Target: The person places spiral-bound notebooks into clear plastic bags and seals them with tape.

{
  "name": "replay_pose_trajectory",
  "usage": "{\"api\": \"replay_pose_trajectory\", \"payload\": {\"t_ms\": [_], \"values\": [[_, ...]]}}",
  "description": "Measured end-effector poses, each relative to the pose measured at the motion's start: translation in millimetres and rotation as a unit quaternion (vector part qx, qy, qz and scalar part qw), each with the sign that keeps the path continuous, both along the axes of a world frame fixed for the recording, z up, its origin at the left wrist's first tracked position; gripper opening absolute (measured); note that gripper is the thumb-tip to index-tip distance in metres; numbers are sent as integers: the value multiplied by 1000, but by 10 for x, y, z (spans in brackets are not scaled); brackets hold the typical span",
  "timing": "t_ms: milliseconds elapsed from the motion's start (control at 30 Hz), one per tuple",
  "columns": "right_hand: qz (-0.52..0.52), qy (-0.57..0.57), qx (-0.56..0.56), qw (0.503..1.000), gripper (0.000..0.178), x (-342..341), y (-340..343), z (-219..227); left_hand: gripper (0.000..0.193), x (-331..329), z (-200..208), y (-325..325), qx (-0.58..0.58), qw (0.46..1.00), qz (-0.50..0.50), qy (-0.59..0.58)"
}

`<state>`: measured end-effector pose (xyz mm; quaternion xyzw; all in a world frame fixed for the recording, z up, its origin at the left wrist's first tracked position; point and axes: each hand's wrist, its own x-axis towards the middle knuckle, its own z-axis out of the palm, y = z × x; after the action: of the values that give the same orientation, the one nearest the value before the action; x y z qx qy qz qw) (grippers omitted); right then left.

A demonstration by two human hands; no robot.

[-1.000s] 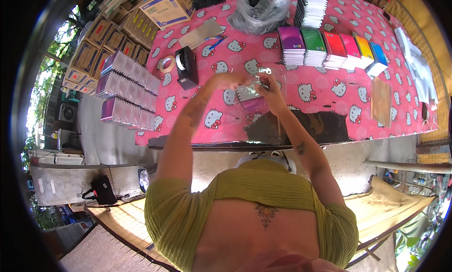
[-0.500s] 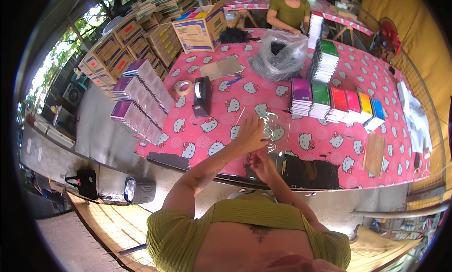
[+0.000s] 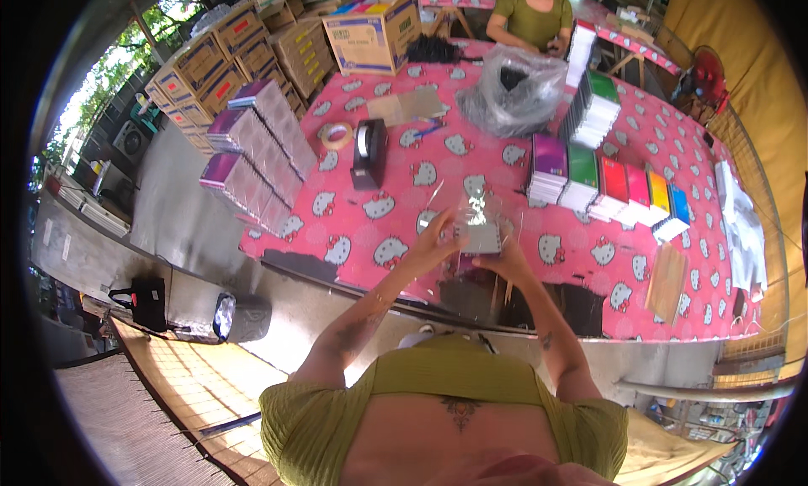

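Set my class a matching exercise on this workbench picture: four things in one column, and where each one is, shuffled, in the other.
Things
1. small notebook
2. black tape dispenser
3. clear plastic bag
4. flat brown piece

Places
A. towards the near right corner of the table
B. between the left hand and the right hand
C. near the table's far edge, left of the stacked green-covered notebooks
D. just right of the roll of tape

Right pairs: 1-B, 2-D, 3-C, 4-A
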<state>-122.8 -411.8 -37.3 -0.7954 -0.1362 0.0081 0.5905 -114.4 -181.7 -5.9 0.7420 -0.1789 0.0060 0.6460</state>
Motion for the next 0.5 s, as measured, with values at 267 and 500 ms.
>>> {"api": "replay_pose_trajectory", "payload": {"t_ms": [267,500], "values": [[-120,-160,46,979,27,59,-6,867,24,663,331,565,65,957,248,-136],[-52,-263,-324,907,27,-170,513,1222,23,1777,-303,2379,-35,928,246,275]]}}
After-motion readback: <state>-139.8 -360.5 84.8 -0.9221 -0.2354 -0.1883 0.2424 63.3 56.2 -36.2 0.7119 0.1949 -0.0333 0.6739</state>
